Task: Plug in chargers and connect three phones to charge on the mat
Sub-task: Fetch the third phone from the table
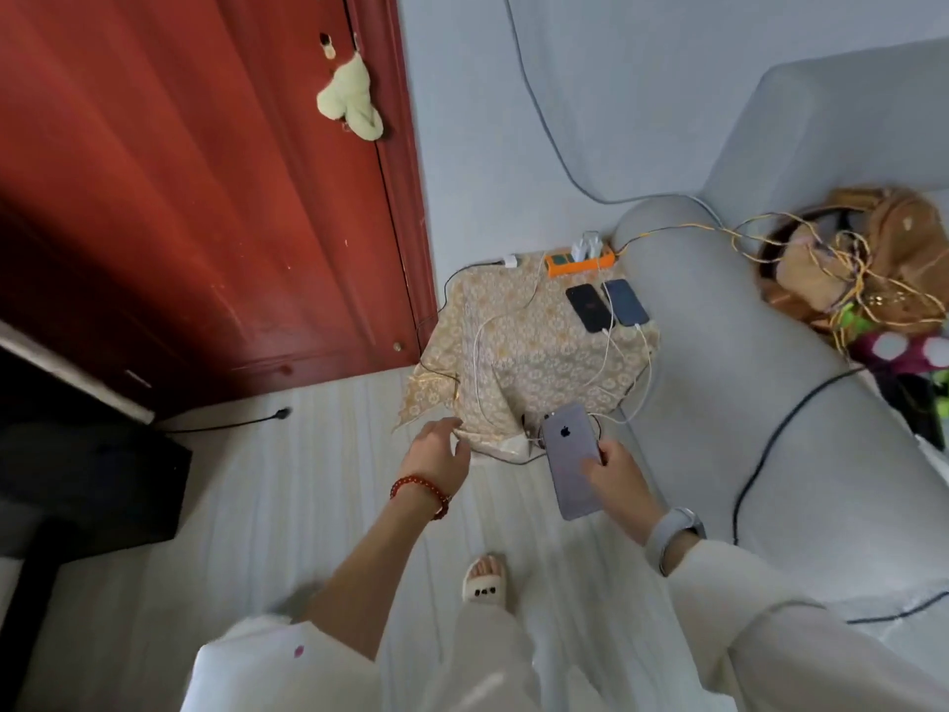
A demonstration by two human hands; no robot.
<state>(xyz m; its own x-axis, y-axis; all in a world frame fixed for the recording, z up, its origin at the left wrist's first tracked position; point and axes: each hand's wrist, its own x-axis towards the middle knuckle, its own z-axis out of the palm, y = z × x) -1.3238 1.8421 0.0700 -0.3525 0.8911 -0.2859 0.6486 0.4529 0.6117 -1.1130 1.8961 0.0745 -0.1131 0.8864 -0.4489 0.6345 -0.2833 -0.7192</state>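
Note:
A gold patterned mat covers a small stand by the sofa. Two dark phones lie side by side on it, one left and one right, each with a white cable at its near end. An orange power strip at the mat's far edge carries white chargers. My right hand holds a grey phone back-up over the mat's near corner. My left hand hovers with spread fingers at the mat's near edge, close to a loose white cable.
A red door stands to the left, with a dark cabinet at lower left. The grey sofa on the right holds a brown bag and tangled yellow cords. A black cable runs over the sofa arm. My slippered foot is on the pale floor.

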